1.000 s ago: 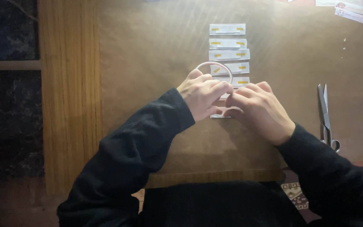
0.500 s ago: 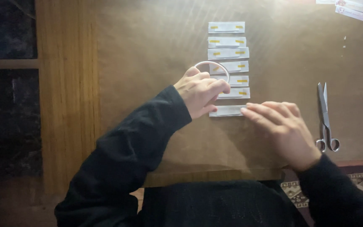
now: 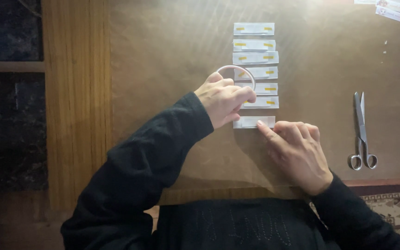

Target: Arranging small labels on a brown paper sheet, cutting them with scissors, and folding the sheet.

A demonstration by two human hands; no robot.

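Head view: your left hand (image 3: 223, 99) curls shut around a tape ring (image 3: 235, 70), hiding its lower half, with its fingertips at the left end of the lowest strip (image 3: 254, 122); whether they pinch it, you cannot tell. Your right hand (image 3: 297, 153) lies open, fingers loosely spread, index tip touching that strip's right end. Six more strips (image 3: 254, 45) run in a column above on the brown paper (image 3: 163, 55); scissors (image 3: 361, 132) lie well to the right, and labels (image 3: 392, 7) are cut off at the top corner.

Warm, dim light falls from above and streaks a soft glare across the brown tabletop (image 3: 172, 55). The left edge sinks into darkness (almost black). Both hands cast faint shadows; detail stays slightly soft.
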